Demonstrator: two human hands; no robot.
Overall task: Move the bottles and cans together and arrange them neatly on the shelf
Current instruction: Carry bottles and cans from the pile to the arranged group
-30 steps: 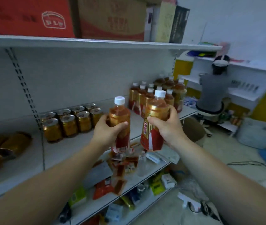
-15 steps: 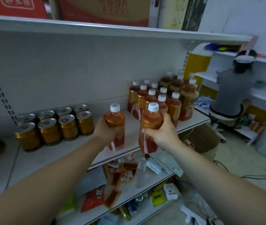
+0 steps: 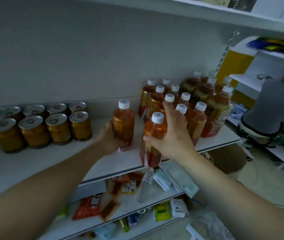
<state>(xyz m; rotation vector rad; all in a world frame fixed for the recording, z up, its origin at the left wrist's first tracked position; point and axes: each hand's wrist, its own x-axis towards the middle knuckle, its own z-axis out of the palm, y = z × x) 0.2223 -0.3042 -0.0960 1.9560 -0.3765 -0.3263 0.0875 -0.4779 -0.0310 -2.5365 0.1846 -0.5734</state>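
My left hand (image 3: 109,139) grips an orange tea bottle (image 3: 123,121) with a white cap, upright, low over the white shelf (image 3: 51,158). My right hand (image 3: 170,134) grips a second tea bottle (image 3: 152,134) near the shelf's front edge, beside a cluster of several like bottles (image 3: 181,104). Larger, darker bottles (image 3: 214,108) stand at the cluster's right. Several gold cans (image 3: 40,125) stand in two rows at the left of the same shelf.
A bare strip of shelf lies between the cans and the bottles. Lower shelves (image 3: 137,201) hold loose packets and a lying clear bottle (image 3: 144,186). Another shelf board (image 3: 207,13) runs overhead. A person (image 3: 273,104) sits at the right by a white shelf unit.
Both hands have carried their bottles forward and down to the shelf. The view has come closer to the shelf, and the cans and bottle cluster look larger.
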